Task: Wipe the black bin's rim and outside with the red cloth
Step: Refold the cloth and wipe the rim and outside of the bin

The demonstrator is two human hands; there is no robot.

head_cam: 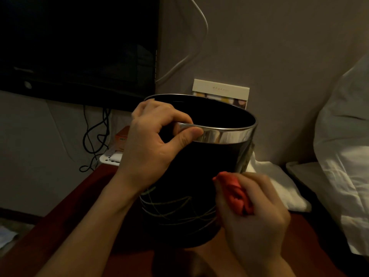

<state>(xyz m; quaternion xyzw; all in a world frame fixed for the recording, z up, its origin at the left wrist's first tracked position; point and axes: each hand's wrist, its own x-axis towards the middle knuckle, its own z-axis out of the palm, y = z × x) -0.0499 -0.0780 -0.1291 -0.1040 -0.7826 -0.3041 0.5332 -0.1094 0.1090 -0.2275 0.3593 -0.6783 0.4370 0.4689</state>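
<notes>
- The black bin (191, 176) is sitting upright on a dark red table (60, 226), pretty much dead centre of the view, with its shiny metal rim (223, 134) facing up.
- The left hand (151, 140) is pinching that rim at about 9 o'clock on the bin, thumb pressing on the outside of the metal band and fingers hooking over the top edge, so it looks like it's steadying the thing.
- The right hand (253, 212) is curling tight around the bunched-up red cloth (235, 192), holding it against the bin's outer wall down at roughly 4 o'clock, below the rim.
- Progress-wise, I'd guess the outside is what's getting wiped right now. I honestly can't tell which parts are already clean, the lighting is too dim. The far side of the bin and the bit of rim under the left hand look like they'd be left to do.
- Stuff around: a dark screen (79, 47) up at 10 o'clock with cables (95, 136) dangling under it, a card (221, 92) leaning on the wall right behind the bin, white bedding (343, 136) at 3 o'clock and a white towel (279, 184) just beside the bin.
- What's getting in the way: the towel and card are crowding the back and right side, so reaching round there probably means turning the bin.
</notes>
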